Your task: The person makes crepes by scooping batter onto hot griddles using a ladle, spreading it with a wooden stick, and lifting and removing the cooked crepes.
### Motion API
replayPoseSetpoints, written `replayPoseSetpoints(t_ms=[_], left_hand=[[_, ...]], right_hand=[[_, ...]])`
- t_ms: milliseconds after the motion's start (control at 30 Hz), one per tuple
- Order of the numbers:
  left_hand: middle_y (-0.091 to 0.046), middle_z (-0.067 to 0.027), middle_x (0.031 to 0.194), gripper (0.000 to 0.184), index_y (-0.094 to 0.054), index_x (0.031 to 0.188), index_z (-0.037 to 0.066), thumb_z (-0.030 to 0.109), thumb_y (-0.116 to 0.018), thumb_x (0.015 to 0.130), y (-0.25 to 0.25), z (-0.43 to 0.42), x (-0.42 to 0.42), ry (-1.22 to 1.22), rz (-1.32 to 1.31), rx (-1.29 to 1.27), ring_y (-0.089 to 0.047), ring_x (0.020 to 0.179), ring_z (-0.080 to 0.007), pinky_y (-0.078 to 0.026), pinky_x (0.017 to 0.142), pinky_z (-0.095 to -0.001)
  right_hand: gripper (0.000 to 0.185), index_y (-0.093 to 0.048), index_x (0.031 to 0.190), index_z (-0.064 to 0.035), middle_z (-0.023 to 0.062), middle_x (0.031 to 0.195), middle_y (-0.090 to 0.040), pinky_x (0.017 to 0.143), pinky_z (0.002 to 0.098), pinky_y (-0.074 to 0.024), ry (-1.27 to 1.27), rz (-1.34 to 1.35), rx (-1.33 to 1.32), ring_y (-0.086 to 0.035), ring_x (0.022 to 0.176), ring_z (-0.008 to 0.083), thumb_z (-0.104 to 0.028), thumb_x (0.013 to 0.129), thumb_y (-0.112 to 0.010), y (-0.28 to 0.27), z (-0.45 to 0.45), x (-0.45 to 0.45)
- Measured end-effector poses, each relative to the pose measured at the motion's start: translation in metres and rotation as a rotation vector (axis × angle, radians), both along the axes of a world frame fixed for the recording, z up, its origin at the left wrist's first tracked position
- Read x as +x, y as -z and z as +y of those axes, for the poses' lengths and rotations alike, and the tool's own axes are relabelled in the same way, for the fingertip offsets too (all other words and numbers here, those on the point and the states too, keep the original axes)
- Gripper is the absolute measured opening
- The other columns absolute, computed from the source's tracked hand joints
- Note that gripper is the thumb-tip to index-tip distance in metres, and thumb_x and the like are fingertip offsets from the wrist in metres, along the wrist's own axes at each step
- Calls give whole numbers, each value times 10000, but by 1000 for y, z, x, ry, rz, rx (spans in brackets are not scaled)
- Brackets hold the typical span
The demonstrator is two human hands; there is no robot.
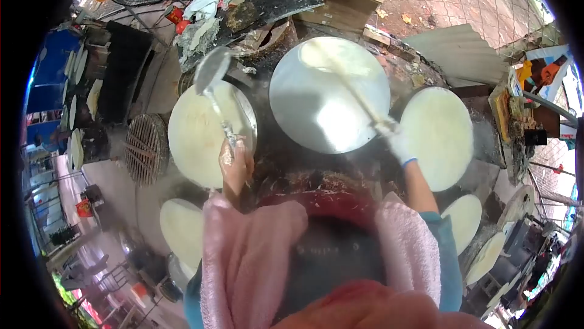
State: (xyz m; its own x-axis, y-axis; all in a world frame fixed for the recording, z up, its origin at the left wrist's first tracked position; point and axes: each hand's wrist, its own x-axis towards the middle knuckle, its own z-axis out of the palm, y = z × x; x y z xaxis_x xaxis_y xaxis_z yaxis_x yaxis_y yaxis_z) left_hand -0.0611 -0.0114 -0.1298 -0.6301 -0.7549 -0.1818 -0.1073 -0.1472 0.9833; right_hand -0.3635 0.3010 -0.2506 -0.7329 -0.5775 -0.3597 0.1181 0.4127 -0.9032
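From this side of the room, the left hand (pixel 237 164) is closed around the handle of a ladle (pixel 213 72), forearm forward, the bowl angled away beyond the far edge of a pale round sheet (pixel 201 137). The gloved right hand (pixel 394 139), forearm extended forward and inward, grips a stick (pixel 350 88) slanting across the central metal plate (pixel 298 107); its tip lies over pale batter (pixel 356 64), contact unclear to me.

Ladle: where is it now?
In the head view, left of centre: the ladle is in the left hand, its handle over the upper-left pale disc, its bowl near that disc's top edge.
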Motion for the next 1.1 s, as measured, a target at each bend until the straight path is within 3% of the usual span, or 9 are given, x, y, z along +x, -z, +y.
replayPoseSetpoints(t_ms=[67, 200, 433, 600, 733, 767, 867, 933, 1100], left_hand=[[-402, 6, 540, 167, -491, 1052, 5, 162, -466, 998, -1, 1, -8, -36, 27, -7, -365, 390, -86, -314, 366, -237], [-395, 14, 540, 127, -493, 966, 36, 155, -467, 997, 3, 10, -19, -38, -130, 0, -354, 379, -77, -302, 359, -226], [-374, 59, 550, 182, -516, 909, 76, 225, -478, 1004, 9, 34, -15, -147, -323, 92, -323, 394, -45, -270, 369, -209], [-377, 28, 541, 189, -514, 934, 31, 197, -460, 1008, 22, 49, -8, -92, -334, -10, -319, 365, -65, -271, 342, -226], [-400, 15, 559, 196, -509, 939, 17, 193, -456, 1008, 30, 56, 6, -72, -339, -33, -332, 367, -72, -277, 340, -227], [-406, 12, 564, 198, -508, 938, 14, 191, -453, 1009, 30, 57, 8, -67, -350, -46, -335, 368, -74, -277, 340, -228], [-420, 5, 578, 192, -509, 945, 12, 182, -447, 1009, 31, 60, 9, -107, -392, -51, -343, 369, -77, -280, 339, -231], [-431, 6, 566, 197, -517, 936, 16, 192, -462, 1003, 35, 62, 14, -127, -388, -35, -363, 375, -77, -292, 343, -229], [-433, 16, 536, 221, -526, 894, 30, 221, -483, 995, 54, 71, 41, -135, -396, -84, -380, 390, -77, -304, 373, -232]], right_hand=[[362, -648, 1148, -45, 24, 742, -619, 523, 218, -400, 264, -61, 15, -506, 610, 60, -302, 895, -665, -3, 7, -30], [287, -658, 1108, -71, -44, 563, -487, 363, 236, -265, -54, -416, 244, -357, 398, 58, -282, 914, -640, -52, -35, -19], [325, -649, 1156, -30, -67, 624, -530, 459, 212, -341, 17, -127, -113, -429, 512, 39, -216, 890, -676, -2, -1, -73], [294, -699, 1026, -54, -48, 582, -492, 377, 231, -281, -300, -382, 242, -374, 437, 33, -314, 895, -660, -29, -28, -72], [292, -688, 1076, -23, 45, 865, -669, 654, 247, -472, -382, -237, 218, -565, 743, 82, -240, 881, -691, -60, -20, -71], [329, -666, 1133, -15, 71, 938, -673, 697, 276, -486, -386, -88, 222, -576, 811, 109, -227, 882, -688, -2, -1, -100], [350, -670, 1092, -16, 8, 708, -597, 495, 253, -413, -257, -83, 48, -477, 550, 78, -308, 900, -654, 5, -25, -138], [360, -670, 1092, -20, -37, 621, -520, 419, 230, -329, -413, -266, 263, -379, 461, 53, -315, 885, -668, -5, -38, -129], [412, -623, 1215, -5, -32, 751, -612, 478, 213, -371, -509, -296, 165, -433, 543, 41, -208, 862, -692, -20, -21, -93]])
